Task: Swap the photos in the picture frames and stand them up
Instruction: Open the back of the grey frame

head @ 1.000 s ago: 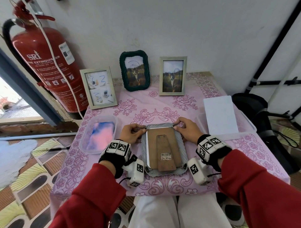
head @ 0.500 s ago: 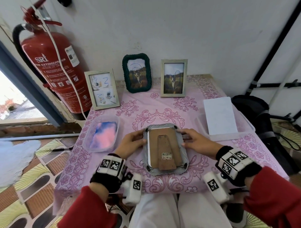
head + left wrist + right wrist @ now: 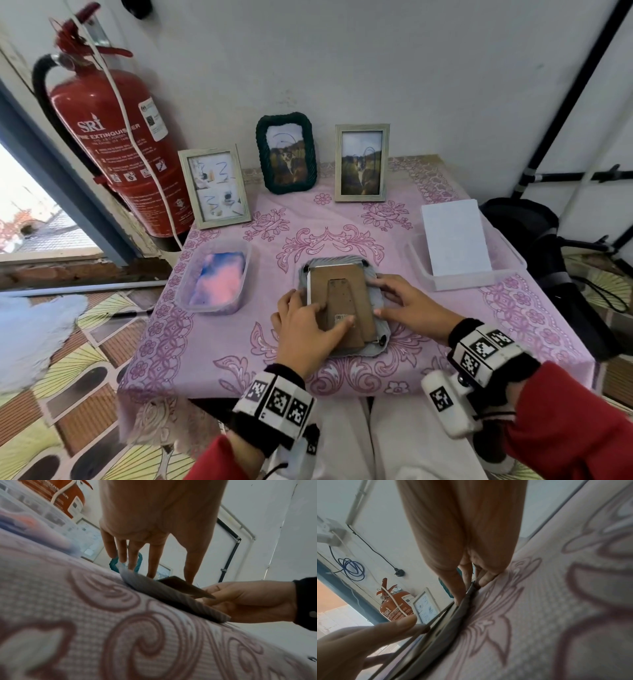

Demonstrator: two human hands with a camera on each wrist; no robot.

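A grey picture frame (image 3: 337, 262) lies face down at the middle of the table, its brown backing board (image 3: 342, 284) with a fold-out stand facing up. My left hand (image 3: 308, 318) lies over the board's left and near part, and its straight fingers press on it. In the left wrist view the left hand (image 3: 154, 534) touches the frame (image 3: 171, 597), and the board's (image 3: 185, 586) near end looks raised. My right hand (image 3: 407, 305) holds the frame's right edge. In the right wrist view its thumb and fingers (image 3: 462, 595) pinch that edge (image 3: 450, 626).
Three frames stand at the back by the wall: a pale one (image 3: 215, 186), a dark green one (image 3: 286, 152) and a pale one (image 3: 362, 162). A clear tub (image 3: 246, 246) at the left holds a pink-blue photo; another tub (image 3: 462, 282) at the right holds a white card (image 3: 455, 236). A fire extinguisher (image 3: 113, 137) hangs at the left.
My left hand has moved from the frame's left edge onto the backing board. My right hand has slid down the frame's right edge towards me. The board has shifted towards me.
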